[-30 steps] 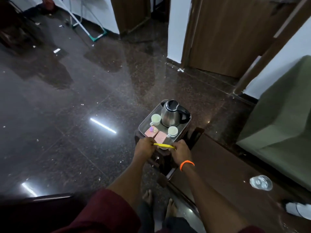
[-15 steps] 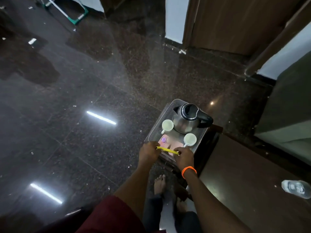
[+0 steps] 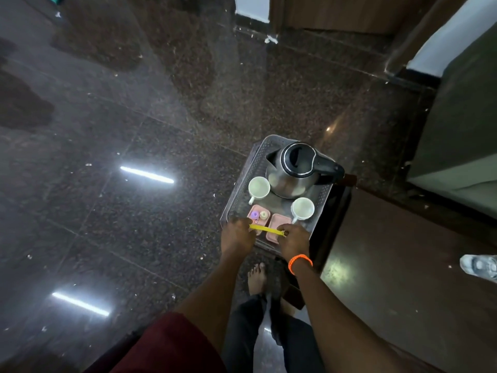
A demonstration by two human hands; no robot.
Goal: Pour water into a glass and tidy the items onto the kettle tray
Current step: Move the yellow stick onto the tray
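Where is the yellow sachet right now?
In the head view, the yellow sachet is held between left hand and right hand, over the tray's near edge.

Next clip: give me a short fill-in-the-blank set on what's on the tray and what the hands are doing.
1. Both hands, left hand and right hand, hold one ____ sachet between them.
2. The tray carries ____ white cups.
3. The kettle has its handle pointing to the person's ____.
4. The orange band sits on the ____ wrist.

Missing words: yellow; two; right; right
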